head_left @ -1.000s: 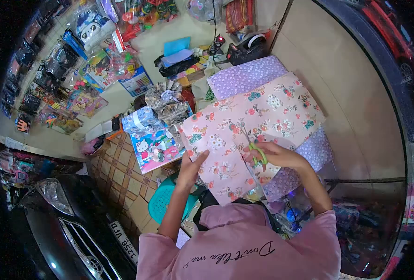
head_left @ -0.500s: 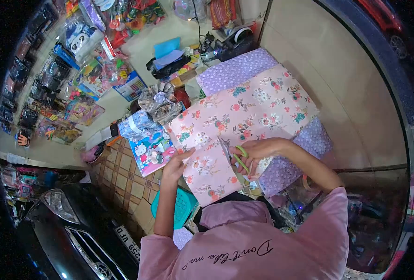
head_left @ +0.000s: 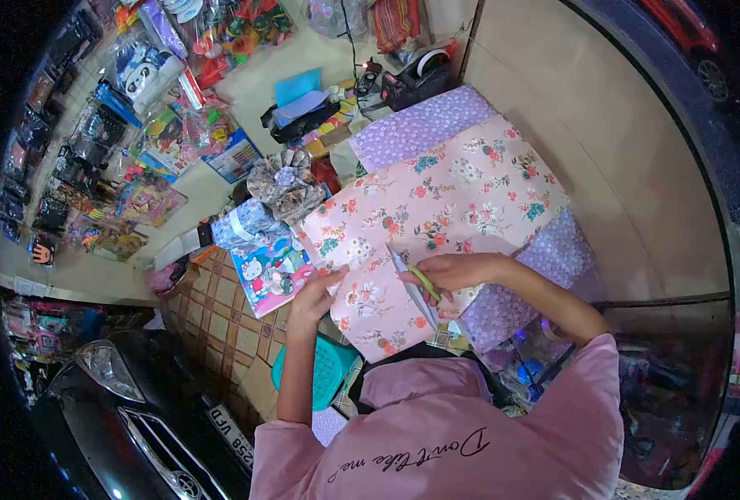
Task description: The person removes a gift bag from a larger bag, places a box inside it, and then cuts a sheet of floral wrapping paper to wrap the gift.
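My right hand grips a pair of scissors by the green handles. The blades point up and left into a sheet of pink floral wrapping paper. A slit runs from the near edge up to the blades, and a pale underside shows along it. With closed fingers, my left hand pinches the left edge of the pink paper. Purple floral paper lies beneath the pink sheet and shows at its far and right sides. Beside my left hand is a Hello Kitty package.
A blue folded bundle and a grey ruffled item sit left of the paper. A black tape dispenser stands at the back. A teal stool is below my left arm; a black car stands lower left.
The scissors' handles have come closer together and turned slightly in my right hand. The paper by the slit has lifted, showing more pale underside. My left hand stays at the left edge.
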Demonstrator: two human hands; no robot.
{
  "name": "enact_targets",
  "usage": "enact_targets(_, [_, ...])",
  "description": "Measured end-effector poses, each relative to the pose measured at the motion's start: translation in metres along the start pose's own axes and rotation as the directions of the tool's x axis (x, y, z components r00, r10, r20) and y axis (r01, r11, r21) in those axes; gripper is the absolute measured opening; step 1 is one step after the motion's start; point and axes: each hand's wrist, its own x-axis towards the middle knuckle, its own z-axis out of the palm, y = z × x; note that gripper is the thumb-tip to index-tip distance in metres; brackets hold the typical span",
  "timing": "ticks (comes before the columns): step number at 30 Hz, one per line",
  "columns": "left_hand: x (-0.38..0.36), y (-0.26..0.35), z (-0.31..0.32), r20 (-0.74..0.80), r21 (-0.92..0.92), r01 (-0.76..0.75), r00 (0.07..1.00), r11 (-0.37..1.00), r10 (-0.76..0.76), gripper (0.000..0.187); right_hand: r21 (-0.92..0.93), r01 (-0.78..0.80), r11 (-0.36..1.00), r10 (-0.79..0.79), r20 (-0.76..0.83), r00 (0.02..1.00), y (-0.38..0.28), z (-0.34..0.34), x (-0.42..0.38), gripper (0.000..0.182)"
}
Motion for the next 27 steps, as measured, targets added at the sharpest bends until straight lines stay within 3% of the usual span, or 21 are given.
enact_targets(2, [-0.004, 0.004, 0.006, -0.016, 0.030, 0.002, 1.000, 1.000, -0.002, 0.053, 0.014, 0.006, 1.000, -0.006, -0.004, 1.000, 0.000, -0.004, 0.004, 0.045])
enact_targets(5, [-0.012, 0.009, 0.018, -0.049, 0.147, -0.044, 0.997, 0.988, 0.051, 0.041, 0.060, 0.040, 0.997, -0.038, -0.037, 0.999, 0.001, -0.007, 0.009, 0.044])
enact_targets(8, [-0.016, 0.011, 0.027, -0.068, 0.148, -0.071, 0.994, 0.986, 0.082, 0.051, 0.116, 0.059, 0.991, -0.051, -0.076, 0.996, -0.009, -0.006, 0.010, 0.045])
enact_targets(12, [-0.016, 0.014, 0.027, -0.004, 0.212, -0.119, 0.992, 0.970, 0.122, 0.048, 0.165, 0.066, 0.984, -0.041, -0.148, 0.988, -0.006, -0.002, 0.016, 0.045])
enact_targets(15, [-0.021, 0.019, 0.037, 0.003, 0.275, -0.155, 0.987, 0.949, 0.160, 0.047, 0.238, 0.130, 0.962, -0.074, -0.229, 0.971, -0.004, 0.007, 0.015, 0.038])
enact_targets(18, [-0.021, 0.021, 0.039, 0.017, 0.266, -0.139, 0.990, 0.954, 0.140, 0.051, 0.376, 0.186, 0.908, -0.023, -0.398, 0.917, 0.017, 0.025, 0.024, 0.043])
enact_targets(21, [-0.015, 0.017, 0.032, 0.025, 0.197, -0.127, 0.992, 0.972, 0.125, 0.055, 0.260, 0.308, 0.915, -0.128, -0.537, 0.834, 0.013, 0.033, 0.027, 0.042])
enact_targets(27, [-0.011, 0.018, 0.023, 0.020, 0.239, -0.076, 0.997, 0.968, 0.074, 0.065, 0.286, 0.274, 0.918, -0.069, -0.565, 0.822, 0.005, 0.037, 0.027, 0.042])
